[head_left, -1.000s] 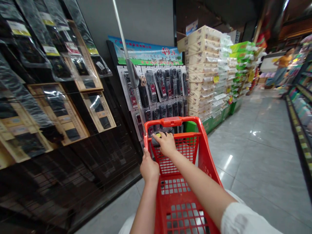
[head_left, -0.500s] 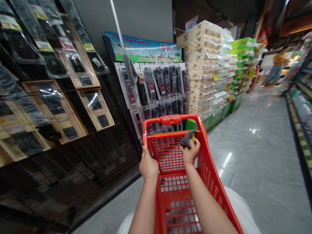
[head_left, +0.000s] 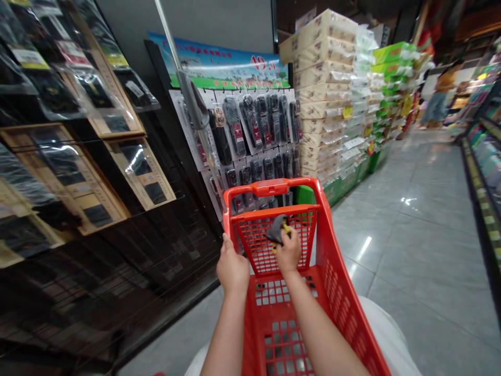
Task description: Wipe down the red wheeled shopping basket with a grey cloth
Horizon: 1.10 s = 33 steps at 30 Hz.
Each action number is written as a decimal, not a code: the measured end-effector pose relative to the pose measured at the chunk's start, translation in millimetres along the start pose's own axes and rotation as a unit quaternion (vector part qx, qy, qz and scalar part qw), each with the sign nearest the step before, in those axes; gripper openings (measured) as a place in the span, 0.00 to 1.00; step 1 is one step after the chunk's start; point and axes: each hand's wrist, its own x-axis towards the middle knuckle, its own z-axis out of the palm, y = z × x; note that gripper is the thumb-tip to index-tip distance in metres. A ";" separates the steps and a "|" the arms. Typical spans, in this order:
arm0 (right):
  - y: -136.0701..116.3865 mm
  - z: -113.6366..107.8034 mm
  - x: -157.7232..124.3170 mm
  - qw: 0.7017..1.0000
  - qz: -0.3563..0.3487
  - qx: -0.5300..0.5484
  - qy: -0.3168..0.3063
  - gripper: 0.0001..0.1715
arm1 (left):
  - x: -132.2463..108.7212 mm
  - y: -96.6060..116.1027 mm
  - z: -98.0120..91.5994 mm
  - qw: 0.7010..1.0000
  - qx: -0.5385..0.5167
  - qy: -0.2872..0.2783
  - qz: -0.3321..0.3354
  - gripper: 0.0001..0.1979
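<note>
A red plastic shopping cart point(head_left: 332, 250) with grid panels stands right in front of me. My left hand point(head_left: 232, 266) is closed on the cart's left rim. Over the inside of the cart, near its upright far grid panel, my right hand point(head_left: 288, 250) grips a dark grey cloth point(head_left: 277, 228) with yellow parts. The cloth is bunched up, and some of it is hidden by my fingers. A grey metal pole point(head_left: 193, 99) rises at the cart's left front corner.
Packaged belts point(head_left: 235, 125) hang on a rack beyond the cart. Boxed goods point(head_left: 146, 172) hang on the left wall. Tall stacks of cartons point(head_left: 321, 104) line the aisle; a person point(head_left: 440, 96) stands far back. Shelves point(head_left: 485, 156) run along the right.
My right hand has moved left and slightly down with the cloth, away from the cart's right side. My left hand stays on the rim. The view has shifted a little to the right.
</note>
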 end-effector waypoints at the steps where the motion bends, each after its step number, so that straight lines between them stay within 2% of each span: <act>1: 9.8 -5.1 4.6 0.997 0.069 0.017 0.043 0.26 | 0.2 -0.1 0.0 1.000 0.001 -0.001 -0.002 0.33; 3: 20.0 -12.2 13.8 0.979 0.174 0.043 0.102 0.25 | 0.5 0.3 0.8 1.000 0.005 -0.002 -0.006 0.34; 5: 13.5 -12.0 19.5 0.974 0.193 0.056 0.110 0.26 | 0.8 1.2 2.3 1.000 0.010 0.001 -0.006 0.34; 7: -5.1 -5.2 19.0 0.987 0.132 0.054 0.073 0.27 | 0.8 2.1 3.3 1.000 0.012 0.006 -0.004 0.34; 10: -29.8 6.1 10.3 0.998 -0.023 0.030 -0.042 0.26 | 0.2 2.3 2.4 1.000 0.009 0.012 0.000 0.34; 12: -29.3 6.9 5.0 0.995 -0.054 0.026 -0.080 0.25 | -0.5 1.3 0.4 1.000 0.005 0.007 -0.001 0.34; 13: -23.5 4.7 3.9 0.997 -0.026 0.031 -0.064 0.25 | -1.0 0.4 -0.6 1.000 0.004 0.004 -0.003 0.34; 16: 1.7 -6.4 8.2 0.984 0.154 0.043 0.077 0.27 | -2.6 -2.6 -2.4 1.000 0.001 0.000 -0.008 0.34; 18: 8.9 -10.2 14.3 0.970 0.198 0.038 0.134 0.27 | -3.4 -4.3 -1.9 1.000 -0.002 0.001 -0.009 0.34; 20: 0.9 -6.7 17.6 0.981 0.141 0.029 0.127 0.24 | -3.7 -5.1 -0.7 1.000 -0.005 0.002 -0.010 0.34; 24: -35.3 11.9 6.2 0.998 -0.045 -0.027 0.020 0.22 | -3.0 -5.0 0.4 1.000 -0.002 0.002 -0.016 0.33; 28: -48.2 18.2 -10.1 0.969 -0.199 -0.082 -0.123 0.26 | -2.2 -6.7 -0.9 0.999 -0.013 0.010 -0.027 0.31; 30: -53.2 15.4 -9.0 0.956 -0.225 -0.091 -0.165 0.27 | -1.7 -8.7 -1.0 0.999 -0.023 0.017 -0.036 0.30; 33: -73.3 13.9 2.9 0.956 -0.219 -0.086 -0.174 0.27 | -0.7 -11.8 -0.1 0.998 -0.033 0.025 -0.041 0.29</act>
